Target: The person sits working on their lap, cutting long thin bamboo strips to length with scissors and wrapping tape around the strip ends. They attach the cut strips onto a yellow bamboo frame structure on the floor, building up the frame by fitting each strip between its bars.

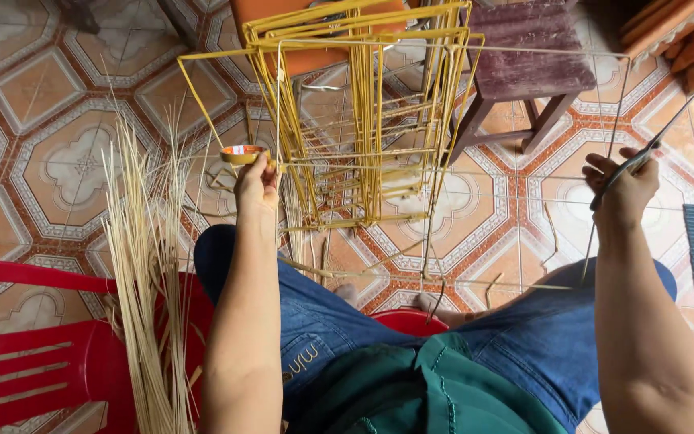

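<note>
Left hand (255,183) pinches orange tape roll (243,153); right hand (625,186) grips scissors (644,154).
Yellow wire frame (355,120) top cut off; scissor blades blurred.

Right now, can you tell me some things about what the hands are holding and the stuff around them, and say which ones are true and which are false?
1. The left hand holds a small roll of yellow tape. True.
2. The right hand is empty. False: it grips a thin dark tool, probably scissors.
3. The wire frame is blue. False: it is yellow, with one bare grey wire section on the right.
4. A bundle of pale straw strips lies across a red plastic chair. True.
5. The stool behind the frame is made of dark wood. True.
6. The floor is plain grey concrete. False: it has patterned tiles.
</note>
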